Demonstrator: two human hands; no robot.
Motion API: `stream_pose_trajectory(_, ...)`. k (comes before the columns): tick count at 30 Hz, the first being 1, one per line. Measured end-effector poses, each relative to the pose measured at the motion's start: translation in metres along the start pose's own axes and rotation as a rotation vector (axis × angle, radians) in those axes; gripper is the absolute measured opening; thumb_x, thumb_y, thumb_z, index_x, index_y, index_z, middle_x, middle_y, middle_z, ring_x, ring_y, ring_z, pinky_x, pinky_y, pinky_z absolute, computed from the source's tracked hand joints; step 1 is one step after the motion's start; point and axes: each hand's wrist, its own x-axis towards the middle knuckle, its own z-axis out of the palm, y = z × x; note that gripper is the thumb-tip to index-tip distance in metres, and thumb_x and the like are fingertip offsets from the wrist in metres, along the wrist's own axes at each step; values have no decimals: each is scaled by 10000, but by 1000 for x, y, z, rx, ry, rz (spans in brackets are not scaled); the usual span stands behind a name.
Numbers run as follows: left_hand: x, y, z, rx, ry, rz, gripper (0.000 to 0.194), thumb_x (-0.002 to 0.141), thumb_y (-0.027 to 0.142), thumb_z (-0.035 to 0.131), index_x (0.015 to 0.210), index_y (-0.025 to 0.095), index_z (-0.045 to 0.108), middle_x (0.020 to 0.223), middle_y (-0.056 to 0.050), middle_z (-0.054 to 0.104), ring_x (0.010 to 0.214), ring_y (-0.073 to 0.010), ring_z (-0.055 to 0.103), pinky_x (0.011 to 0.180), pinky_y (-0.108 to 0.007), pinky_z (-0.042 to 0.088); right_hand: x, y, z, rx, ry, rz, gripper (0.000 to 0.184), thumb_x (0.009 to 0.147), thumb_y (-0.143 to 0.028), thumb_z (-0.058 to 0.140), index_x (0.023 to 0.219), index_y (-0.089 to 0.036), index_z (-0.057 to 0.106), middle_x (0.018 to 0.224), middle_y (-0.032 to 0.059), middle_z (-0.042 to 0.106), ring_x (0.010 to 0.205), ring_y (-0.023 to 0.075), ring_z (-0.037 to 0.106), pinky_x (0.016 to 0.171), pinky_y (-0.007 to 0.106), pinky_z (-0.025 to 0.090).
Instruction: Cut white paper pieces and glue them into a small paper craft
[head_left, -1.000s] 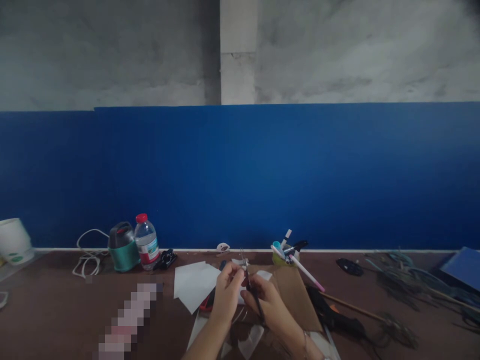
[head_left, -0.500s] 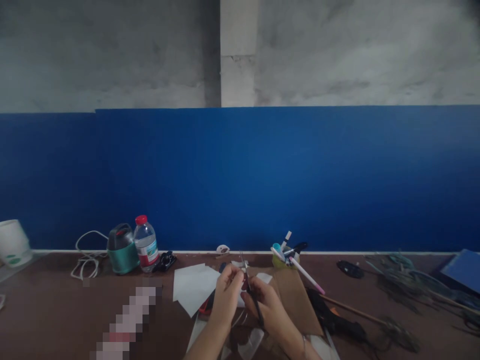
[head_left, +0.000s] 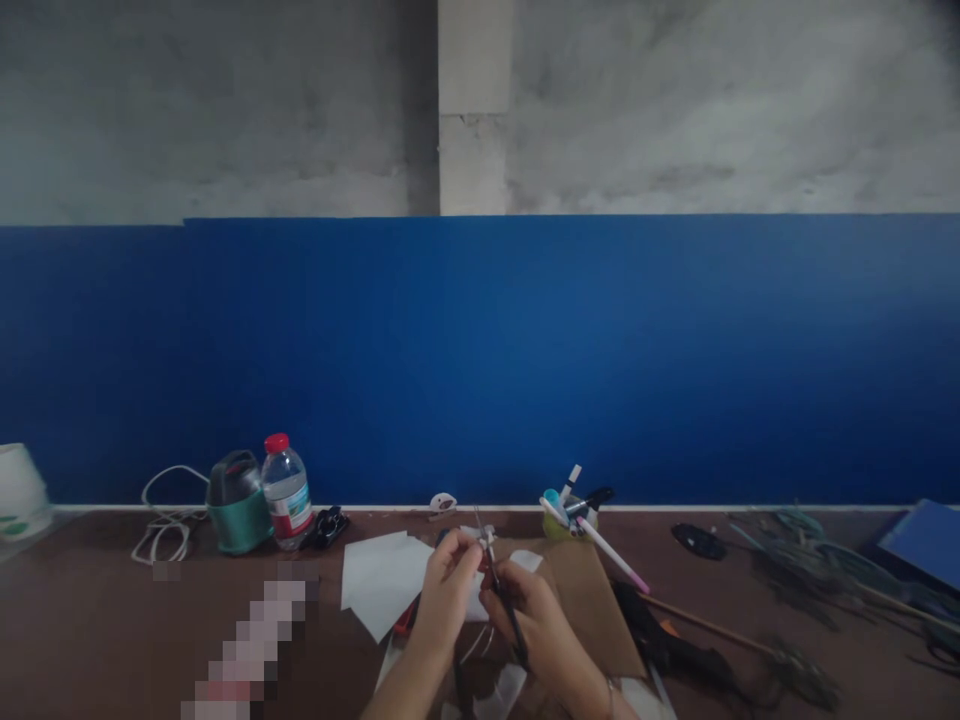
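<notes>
Two bare hands work over the middle of a dark brown worktop point(head_left: 97, 610), close to its near edge. The right hand point(head_left: 529, 608) is closed around a pair of black-handled scissors point(head_left: 513, 622), raised above the worktop, the blades pointing towards the back edge. The left hand point(head_left: 454, 565) is just beside the blades, thumb and fingers brought together at the tips; whether they pinch anything is too small to tell.

White paper point(head_left: 386, 575) lies to the left of the left hand. A sheet of brown cardboard point(head_left: 592, 615) lies to the right of the right hand, and white scraps point(head_left: 504, 693) lie between the forearms, by the near edge.

Along the back edge, from the left corner, stand a white cup point(head_left: 19, 492), a loop of white cable point(head_left: 159, 530), a green and dark container point(head_left: 241, 522) and a red-capped bottle point(head_left: 287, 505), with black clips point(head_left: 328, 527) beside it. A small white roll point(head_left: 442, 503) sits at the middle of that edge; right of it is a cup of pens point(head_left: 556, 525).

Farther right are a black computer mouse point(head_left: 699, 540), tangled wires point(head_left: 806, 560) and a blue folder point(head_left: 928, 545). Behind the worktop is a blue and grey wall point(head_left: 480, 350).
</notes>
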Motion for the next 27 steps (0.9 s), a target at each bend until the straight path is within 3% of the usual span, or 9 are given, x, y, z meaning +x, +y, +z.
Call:
stream_pose_trajectory(4,-2,7,0,-6,-7,-19,266,706,438,643,618,201,560,599,13,547,629,-156,500,636,-256,397,0,-3,0,-24,3,-2,194,754,-331,660,709,-176,552,615,-46,470,580,101,393,526,214,321)
stream_pose_trajectory(12,1,-9,2,-86,-38,-38,258,704,420,663,651,188,563,602,18,548,611,-146,497,625,-256,393,2,4,2,-5,17,-16,177,752,-321,663,750,-172,568,622,-49,478,582,103,406,542,218,339)
stream_pose_trajectory(18,0,5,-5,-113,-131,-101,207,668,353,678,647,178,571,631,2,582,652,-156,527,677,-265,397,0,1,1,7,-8,-20,178,735,-320,670,771,-169,583,657,-34,513,612,113,444,563,220,358)
stream_pose_trajectory(27,-1,10,-7,-93,-104,-147,212,644,356,682,625,190,551,616,13,548,639,-145,492,643,-254,369,-1,-6,3,22,1,17,231,725,-365,689,701,-179,554,624,-45,470,600,111,423,544,218,343)
